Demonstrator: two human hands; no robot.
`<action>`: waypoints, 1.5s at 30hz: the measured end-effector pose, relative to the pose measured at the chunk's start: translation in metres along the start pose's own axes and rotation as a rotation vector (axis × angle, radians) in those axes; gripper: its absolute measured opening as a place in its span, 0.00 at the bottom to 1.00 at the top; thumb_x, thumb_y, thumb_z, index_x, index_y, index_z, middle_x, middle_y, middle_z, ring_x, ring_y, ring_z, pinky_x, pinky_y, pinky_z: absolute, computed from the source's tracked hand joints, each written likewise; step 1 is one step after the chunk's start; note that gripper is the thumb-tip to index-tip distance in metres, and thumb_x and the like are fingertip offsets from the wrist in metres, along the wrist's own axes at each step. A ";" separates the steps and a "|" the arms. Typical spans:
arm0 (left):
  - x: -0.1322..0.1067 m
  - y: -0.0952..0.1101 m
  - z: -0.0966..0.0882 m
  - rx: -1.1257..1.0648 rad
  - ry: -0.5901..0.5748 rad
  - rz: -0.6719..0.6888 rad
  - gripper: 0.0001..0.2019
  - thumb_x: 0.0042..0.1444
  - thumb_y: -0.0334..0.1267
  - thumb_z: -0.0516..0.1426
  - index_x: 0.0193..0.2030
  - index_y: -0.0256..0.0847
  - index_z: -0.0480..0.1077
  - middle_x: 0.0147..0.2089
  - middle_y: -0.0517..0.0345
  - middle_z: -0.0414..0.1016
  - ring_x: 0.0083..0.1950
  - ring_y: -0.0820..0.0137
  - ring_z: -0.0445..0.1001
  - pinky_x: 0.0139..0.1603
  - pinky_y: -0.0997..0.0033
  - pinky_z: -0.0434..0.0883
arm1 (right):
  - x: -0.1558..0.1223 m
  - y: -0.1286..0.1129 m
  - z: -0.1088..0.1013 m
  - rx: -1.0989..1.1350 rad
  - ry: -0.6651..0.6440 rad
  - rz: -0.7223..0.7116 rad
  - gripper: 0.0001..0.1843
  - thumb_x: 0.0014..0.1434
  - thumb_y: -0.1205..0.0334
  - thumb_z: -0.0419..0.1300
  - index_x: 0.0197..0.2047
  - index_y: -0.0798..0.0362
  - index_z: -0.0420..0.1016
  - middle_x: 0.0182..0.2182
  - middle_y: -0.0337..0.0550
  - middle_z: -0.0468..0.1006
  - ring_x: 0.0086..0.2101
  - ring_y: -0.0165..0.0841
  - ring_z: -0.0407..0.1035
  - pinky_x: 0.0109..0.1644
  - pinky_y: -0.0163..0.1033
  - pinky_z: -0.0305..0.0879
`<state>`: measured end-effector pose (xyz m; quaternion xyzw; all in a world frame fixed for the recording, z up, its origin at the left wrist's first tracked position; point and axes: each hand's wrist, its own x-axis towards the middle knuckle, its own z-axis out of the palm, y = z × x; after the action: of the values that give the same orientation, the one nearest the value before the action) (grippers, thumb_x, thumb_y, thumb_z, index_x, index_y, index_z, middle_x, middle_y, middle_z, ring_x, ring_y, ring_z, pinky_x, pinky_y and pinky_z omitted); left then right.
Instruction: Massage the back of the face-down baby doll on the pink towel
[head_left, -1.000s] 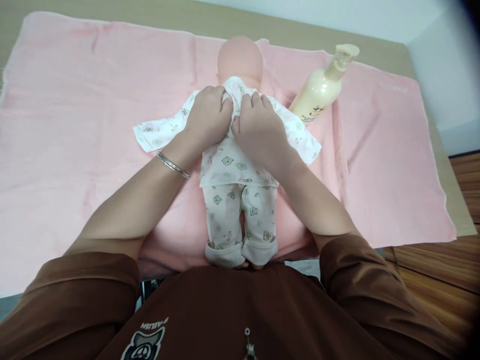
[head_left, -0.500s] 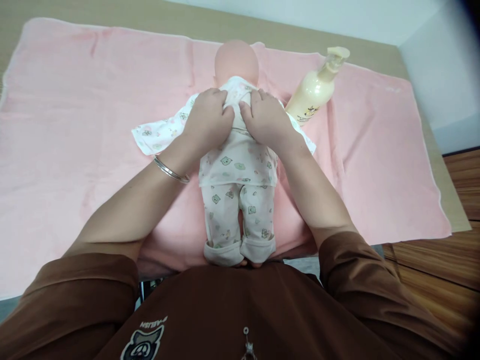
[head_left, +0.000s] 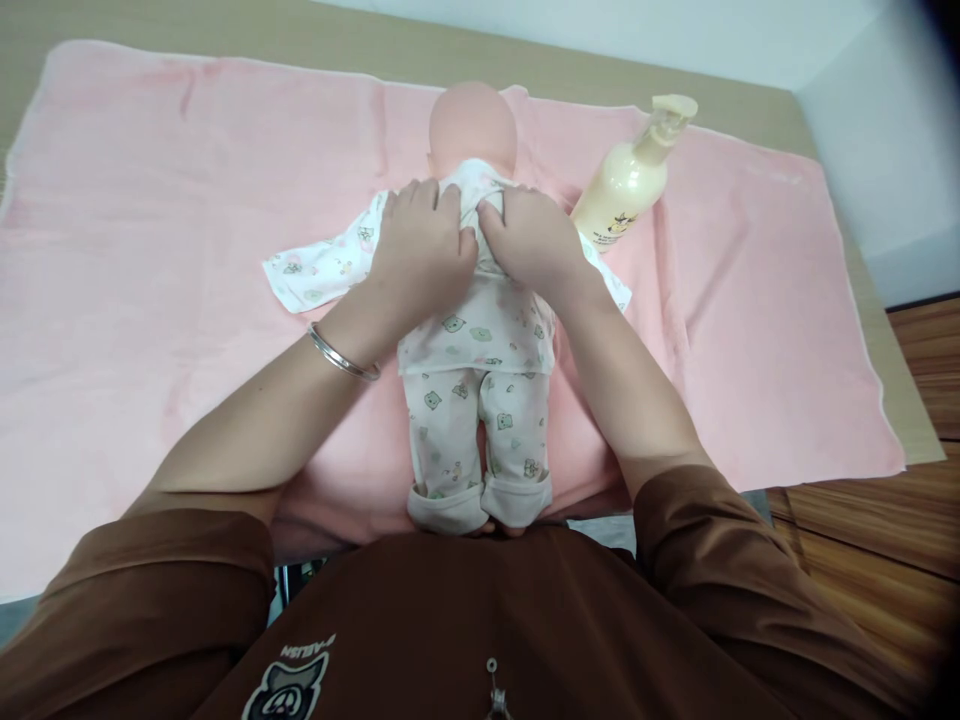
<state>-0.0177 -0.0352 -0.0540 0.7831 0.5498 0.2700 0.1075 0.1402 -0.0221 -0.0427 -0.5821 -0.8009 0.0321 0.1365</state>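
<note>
A baby doll (head_left: 474, 130) lies face down with its bald head away from me. It wears a white printed top (head_left: 480, 325) and matching trousers (head_left: 446, 430) with turned-up cuffs. On the left of its upper back rests my left hand (head_left: 427, 240), fingers somewhat spread and thumb toward the spine. My right hand (head_left: 536, 235) lies across the other side of the upper back, its thumb out toward the middle. Both hands are open on the cloth, though the right fingertips are partly hidden. The doll's left sleeve (head_left: 319, 270) stretches out sideways.
Beyond my right hand stands a cream pump bottle (head_left: 622, 190), close to the doll's other sleeve. A pink towel (head_left: 187, 220) covers most of the wooden table (head_left: 600, 75). A white wall rises behind it, and brown wood panels (head_left: 885, 530) are at the right.
My left hand has shifted slightly toward the spine, and its fingers are more spread. My right hand has barely moved on the doll's back. The doll and bottle stay in place.
</note>
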 end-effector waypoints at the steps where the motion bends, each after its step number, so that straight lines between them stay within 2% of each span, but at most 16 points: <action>1: -0.003 0.004 -0.002 0.009 0.000 0.018 0.11 0.63 0.48 0.48 0.44 0.47 0.65 0.49 0.48 0.66 0.56 0.51 0.60 0.58 0.47 0.56 | 0.003 0.004 0.001 0.025 -0.015 0.024 0.28 0.72 0.49 0.34 0.45 0.59 0.68 0.42 0.56 0.74 0.45 0.46 0.68 0.50 0.50 0.64; 3: -0.005 0.007 -0.004 0.003 -0.012 0.036 0.10 0.63 0.46 0.48 0.42 0.47 0.66 0.48 0.48 0.66 0.54 0.52 0.61 0.56 0.47 0.59 | 0.005 0.008 0.003 0.067 -0.035 0.054 0.33 0.71 0.44 0.32 0.48 0.61 0.68 0.43 0.57 0.74 0.45 0.47 0.68 0.50 0.50 0.63; 5: -0.002 0.004 -0.004 -0.031 -0.031 0.025 0.08 0.63 0.44 0.48 0.39 0.47 0.66 0.45 0.49 0.66 0.52 0.54 0.63 0.55 0.48 0.61 | 0.002 0.004 0.001 0.059 -0.022 0.070 0.34 0.71 0.44 0.33 0.50 0.63 0.67 0.46 0.60 0.72 0.48 0.48 0.66 0.53 0.51 0.61; 9: 0.012 -0.013 0.002 -0.068 -0.007 -0.043 0.07 0.63 0.38 0.47 0.37 0.46 0.65 0.41 0.51 0.68 0.48 0.59 0.65 0.53 0.53 0.62 | -0.012 -0.017 -0.008 -0.039 0.003 0.015 0.24 0.70 0.52 0.39 0.56 0.62 0.63 0.52 0.59 0.68 0.52 0.47 0.62 0.60 0.51 0.57; 11: 0.017 -0.019 0.006 -0.076 -0.006 -0.066 0.09 0.65 0.38 0.46 0.38 0.45 0.66 0.41 0.52 0.68 0.47 0.61 0.65 0.52 0.56 0.62 | -0.018 -0.026 -0.014 -0.072 0.000 -0.017 0.20 0.68 0.56 0.42 0.54 0.58 0.64 0.51 0.56 0.69 0.51 0.47 0.62 0.58 0.51 0.60; 13: 0.019 -0.023 0.010 -0.077 -0.009 -0.071 0.12 0.67 0.43 0.45 0.41 0.44 0.67 0.42 0.53 0.68 0.48 0.61 0.65 0.53 0.56 0.62 | -0.020 -0.028 -0.016 -0.083 0.002 -0.043 0.17 0.68 0.59 0.41 0.49 0.53 0.67 0.47 0.54 0.71 0.48 0.46 0.64 0.54 0.50 0.64; 15: 0.019 -0.025 0.014 -0.059 0.015 -0.066 0.17 0.68 0.50 0.44 0.44 0.43 0.67 0.44 0.52 0.68 0.51 0.59 0.64 0.57 0.55 0.60 | -0.017 -0.024 -0.015 -0.082 0.012 -0.055 0.18 0.68 0.59 0.39 0.45 0.52 0.68 0.43 0.53 0.72 0.45 0.46 0.66 0.51 0.50 0.65; 17: 0.017 -0.027 0.019 -0.036 0.060 -0.069 0.21 0.68 0.55 0.42 0.50 0.43 0.66 0.47 0.51 0.67 0.54 0.58 0.64 0.60 0.54 0.58 | -0.009 -0.016 -0.009 -0.069 0.017 -0.003 0.20 0.69 0.57 0.38 0.44 0.55 0.68 0.41 0.54 0.72 0.44 0.47 0.67 0.50 0.50 0.65; 21: 0.018 -0.029 0.025 -0.043 0.066 -0.101 0.22 0.66 0.53 0.45 0.58 0.42 0.62 0.54 0.51 0.65 0.58 0.60 0.60 0.62 0.57 0.56 | 0.005 0.000 0.005 0.037 -0.012 0.122 0.22 0.69 0.50 0.41 0.49 0.57 0.65 0.43 0.54 0.71 0.46 0.48 0.67 0.51 0.52 0.64; 26: 0.019 -0.028 0.025 -0.083 0.050 -0.174 0.19 0.64 0.54 0.47 0.55 0.47 0.62 0.52 0.53 0.65 0.54 0.60 0.57 0.59 0.55 0.55 | 0.008 0.007 0.013 0.080 0.022 0.114 0.20 0.68 0.48 0.42 0.49 0.55 0.63 0.44 0.53 0.71 0.47 0.48 0.66 0.53 0.53 0.62; 30: 0.019 -0.024 0.026 -0.028 0.063 -0.221 0.17 0.64 0.50 0.47 0.54 0.44 0.62 0.52 0.51 0.63 0.54 0.59 0.57 0.58 0.53 0.54 | 0.008 0.006 0.013 0.093 0.045 0.109 0.21 0.68 0.46 0.43 0.47 0.54 0.63 0.44 0.52 0.70 0.47 0.49 0.65 0.53 0.56 0.61; 37: 0.014 -0.018 0.019 -0.022 0.054 -0.227 0.13 0.66 0.47 0.47 0.51 0.44 0.60 0.53 0.52 0.63 0.56 0.62 0.57 0.58 0.59 0.54 | 0.011 0.005 0.016 0.089 0.035 0.182 0.19 0.67 0.47 0.46 0.48 0.54 0.61 0.48 0.53 0.68 0.52 0.48 0.61 0.58 0.55 0.57; 42: 0.006 -0.014 0.015 -0.103 0.115 -0.208 0.08 0.68 0.41 0.47 0.51 0.43 0.58 0.52 0.53 0.63 0.54 0.66 0.58 0.57 0.61 0.56 | 0.002 -0.005 0.002 0.072 0.103 0.191 0.17 0.65 0.50 0.49 0.49 0.54 0.61 0.50 0.54 0.66 0.52 0.49 0.59 0.58 0.54 0.57; 45: 0.002 -0.015 0.016 -0.164 0.193 -0.190 0.07 0.68 0.35 0.46 0.51 0.44 0.57 0.53 0.55 0.63 0.54 0.69 0.58 0.58 0.62 0.57 | -0.012 -0.021 -0.018 0.059 0.218 0.056 0.15 0.62 0.58 0.53 0.51 0.52 0.61 0.50 0.49 0.68 0.51 0.45 0.61 0.58 0.50 0.59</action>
<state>-0.0201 -0.0260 -0.0740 0.6866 0.6054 0.3766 0.1426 0.1287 -0.0419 -0.0228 -0.6002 -0.7633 -0.0041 0.2390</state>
